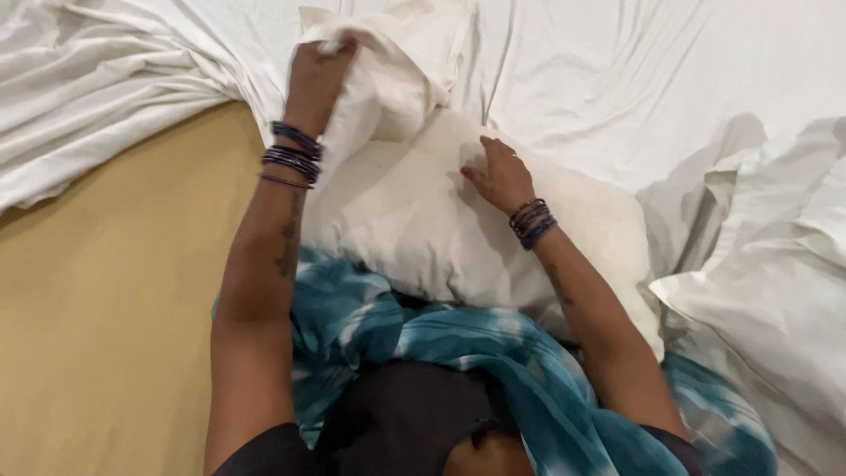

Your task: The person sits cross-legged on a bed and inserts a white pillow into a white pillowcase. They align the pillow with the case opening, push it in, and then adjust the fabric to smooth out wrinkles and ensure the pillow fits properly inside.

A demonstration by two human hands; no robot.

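1. Pillow (423, 220): lies on the white sheet (617, 79)
2. Left hand (319, 66): fist clenching white pillowcase (388, 62) above the pillow
3. Right hand (500, 172): flat, fingers spread, pressing the pillow's top

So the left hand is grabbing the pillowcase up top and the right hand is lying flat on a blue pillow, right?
Not quite: the pillow is white, not blue. The head view shows the left hand gripping the pillowcase and the right hand flat on the pillow.

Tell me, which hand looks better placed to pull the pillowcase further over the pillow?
Left, probably. The left hand already grips the bunched pillowcase at its open end, while the right hand lies flat on the pillow, steadying it.
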